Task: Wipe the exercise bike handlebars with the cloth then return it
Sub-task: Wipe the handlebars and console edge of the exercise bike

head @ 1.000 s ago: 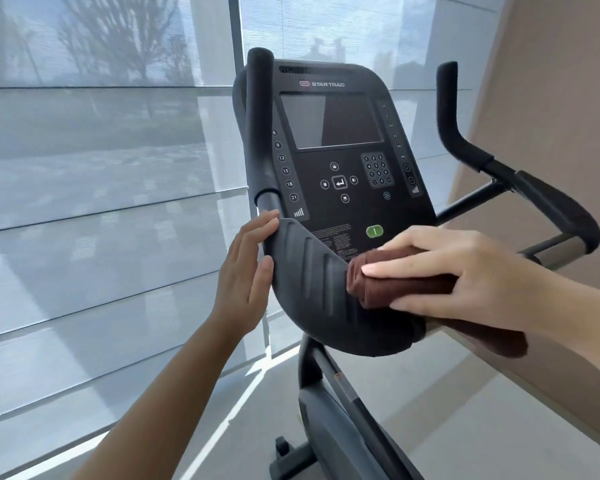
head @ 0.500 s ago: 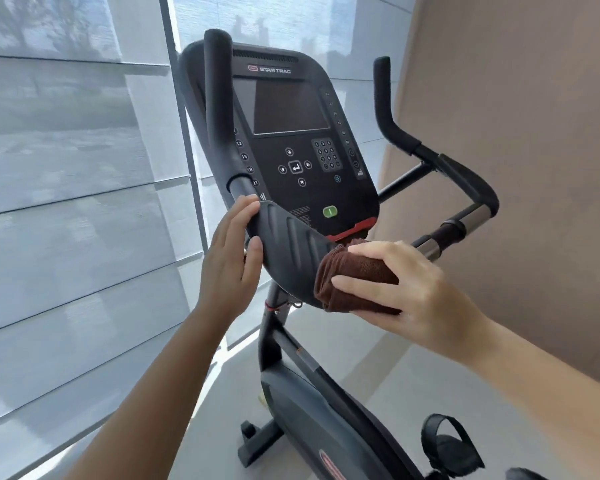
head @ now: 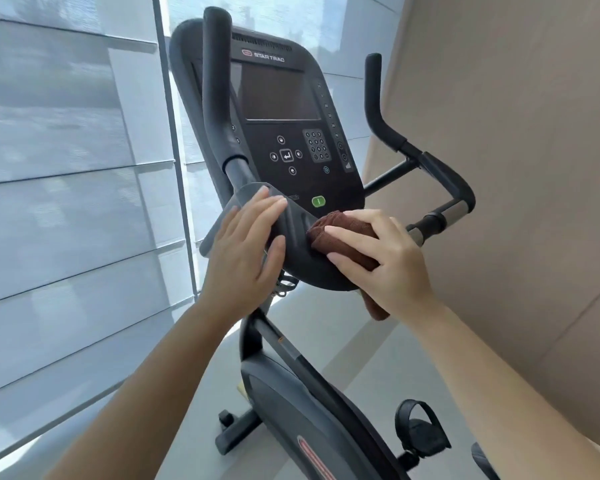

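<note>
Head view, single moment. The black upright exercise bike [head: 302, 410] stood on a pale grey floor [head: 371, 348], between a window covered by translucent grey blinds [head: 66, 168] on the left and a beige wall [head: 516, 133] on the right.

The right hand [head: 392, 261] lay palm-down on the folded dark brown terry cloth [head: 343, 237]. Its fingers [head: 347, 233] were spread and nearly straight, pressing the cloth against the broad black moulded centre section of the handlebars [head: 298, 244], just below the dark console panel [head: 284, 123] and near the small green oval button [head: 318, 201]. The thumb curled under the cloth's near edge, so the cloth was pinned rather than clenched. One loose brown corner hung down below the wrist.

The left hand [head: 246, 254] rested on the left end of the same moulded section. Its fingers [head: 271, 209] were extended flat over the top edge and the thumb bore against the front face: an open, bracing contact, with nothing held inside it.

The left upright black handlebar grip [head: 217, 81] rose above the left hand; the right upright black grip [head: 374, 98] stood well apart, near the wall. A short metallic silver sensor band [head: 456, 213] showed on the right bar, beyond the right hand. A black strapped pedal [head: 420, 431] showed at lower right. The small pale object on the floor beside the bike's body was possibly a scrap; too small to tell.
</note>
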{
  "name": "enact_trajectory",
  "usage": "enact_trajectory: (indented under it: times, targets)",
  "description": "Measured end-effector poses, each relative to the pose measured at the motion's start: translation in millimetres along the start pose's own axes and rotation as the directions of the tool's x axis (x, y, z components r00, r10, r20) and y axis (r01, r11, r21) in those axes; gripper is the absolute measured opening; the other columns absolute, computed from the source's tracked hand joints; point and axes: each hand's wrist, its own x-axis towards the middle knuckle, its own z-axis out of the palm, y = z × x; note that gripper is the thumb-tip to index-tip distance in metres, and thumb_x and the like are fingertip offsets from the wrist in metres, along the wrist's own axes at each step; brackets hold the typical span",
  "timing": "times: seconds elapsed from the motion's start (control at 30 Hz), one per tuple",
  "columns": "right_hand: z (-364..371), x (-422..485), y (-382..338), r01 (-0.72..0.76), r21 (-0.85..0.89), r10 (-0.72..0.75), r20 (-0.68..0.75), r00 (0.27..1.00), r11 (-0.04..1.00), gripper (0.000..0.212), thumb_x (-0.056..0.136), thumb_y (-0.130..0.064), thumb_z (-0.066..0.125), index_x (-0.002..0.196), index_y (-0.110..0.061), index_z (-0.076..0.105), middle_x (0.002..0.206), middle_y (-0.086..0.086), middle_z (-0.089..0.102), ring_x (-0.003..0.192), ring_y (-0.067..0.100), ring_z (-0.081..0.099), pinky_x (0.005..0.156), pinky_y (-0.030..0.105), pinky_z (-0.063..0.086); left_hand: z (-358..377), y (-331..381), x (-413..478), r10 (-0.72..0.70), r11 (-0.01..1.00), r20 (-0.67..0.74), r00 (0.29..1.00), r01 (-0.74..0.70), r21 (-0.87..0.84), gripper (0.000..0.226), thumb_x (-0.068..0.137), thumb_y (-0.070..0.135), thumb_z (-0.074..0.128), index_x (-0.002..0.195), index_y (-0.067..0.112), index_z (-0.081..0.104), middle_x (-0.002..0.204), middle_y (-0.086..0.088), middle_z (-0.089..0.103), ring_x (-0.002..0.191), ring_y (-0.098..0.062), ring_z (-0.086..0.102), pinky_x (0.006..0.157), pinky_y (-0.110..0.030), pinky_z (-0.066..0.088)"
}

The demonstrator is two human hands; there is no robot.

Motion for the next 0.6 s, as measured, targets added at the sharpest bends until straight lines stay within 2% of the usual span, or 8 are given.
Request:
enact_trajectory:
  times: [0.13, 0.23, 0.27, 0.33, 0.4, 0.5, 0.6]
  targets:
    - [-12.9, -16.5, 29.7, 0.075, -0.031, -0.075, -0.004, 0.997, 0.997, 0.027, 0.086, -0.027, 0.060, 0.108, -0.014, 0.068, 0.109, 0.012, 0.063, 0.095, 0.030, 0.058, 0.084, 0.044, 0.052, 0.5, 7.7, -5.3, 0.004, 1.000, 0.047, 0.999, -0.004, 0.004, 0.042, 0.092, 0.020, 0.031, 0.121, 0.000, 0.054, 0.128, -0.014, 0.054, 0.131, -0.028, 0.037, 0.104, -0.053, 0.034]
    - [-23.6, -31.6, 56.2, 0.004, -0.012, -0.005, -0.005, 1.000, 1.000, 0.026, 0.084, -0.018, 0.066, 0.109, -0.010, 0.067, 0.109, 0.015, 0.061, 0.098, 0.030, 0.059, 0.084, 0.043, 0.053, 2.4, 10.0, -6.1, -0.013, 1.000, 0.021, 1.000, 0.013, 0.012, 0.043, 0.092, 0.020, 0.029, 0.120, 0.000, 0.054, 0.128, -0.014, 0.054, 0.131, -0.028, 0.037, 0.104, -0.052, 0.034]
    - [-27.5, -34.6, 63.6, -0.051, 0.013, 0.051, -0.015, 0.999, 0.999, 0.026, 0.084, -0.016, 0.067, 0.109, -0.010, 0.067, 0.109, 0.015, 0.060, 0.099, 0.029, 0.060, 0.086, 0.039, 0.053, 4.4, 11.7, -6.6, -0.021, 1.000, 0.006, 1.000, 0.021, 0.011, 0.043, 0.092, 0.020, 0.028, 0.120, -0.001, 0.054, 0.128, -0.014, 0.054, 0.131, -0.027, 0.037, 0.104, -0.051, 0.034]
    - [-33.7, -40.6, 71.5, -0.167, 0.095, 0.174, -0.076, 0.982, 0.981, 0.028, 0.083, -0.019, 0.064, 0.110, -0.011, 0.066, 0.109, 0.013, 0.059, 0.099, 0.025, 0.060, 0.090, 0.021, 0.048, 8.5, 14.9, -7.5, -0.038, 0.999, -0.028, 0.999, 0.038, 0.006, 0.043, 0.092, 0.019, 0.027, 0.120, -0.001, 0.054, 0.128, -0.013, 0.054, 0.131, -0.025, 0.036, 0.106, -0.047, 0.033]
    - [-31.9, -51.0, 64.5, -0.213, 0.197, 0.247, -0.165, 0.955, 0.957, 0.031, 0.086, -0.027, 0.062, 0.112, -0.010, 0.065, 0.111, 0.011, 0.058, 0.099, 0.023, 0.059, 0.090, 0.008, 0.042, 11.5, 16.2, -8.3, -0.056, 0.998, -0.056, 0.997, 0.056, 0.004, 0.043, 0.092, 0.018, 0.027, 0.119, 0.000, 0.054, 0.129, -0.012, 0.054, 0.131, -0.022, 0.035, 0.108, -0.041, 0.031]
    - [-12.8, -65.1, 38.2, -0.145, 0.271, 0.222, -0.279, 0.934, 0.952, 0.033, 0.086, -0.030, 0.060, 0.115, -0.012, 0.061, 0.112, 0.014, 0.056, 0.102, 0.020, 0.055, 0.092, 0.016, 0.046, 14.3, 16.6, -8.7, -0.071, 0.997, -0.089, 0.993, 0.072, 0.006, 0.042, 0.091, 0.017, 0.027, 0.120, 0.000, 0.054, 0.128, -0.012, 0.054, 0.131, -0.020, 0.034, 0.111, -0.032, 0.026]
    - [17.7, -69.1, 10.6, -0.068, 0.250, 0.155, -0.347, 0.925, 0.966, 0.030, 0.086, -0.026, 0.062, 0.111, -0.009, 0.064, 0.114, 0.017, 0.054, 0.106, 0.023, 0.054, 0.091, 0.029, 0.051, 16.9, 17.3, -9.4, -0.081, 0.997, -0.101, 0.992, 0.081, -0.003, 0.043, 0.091, 0.015, 0.027, 0.120, 0.000, 0.054, 0.128, -0.012, 0.053, 0.132, -0.020, 0.033, 0.111, -0.032, 0.026]
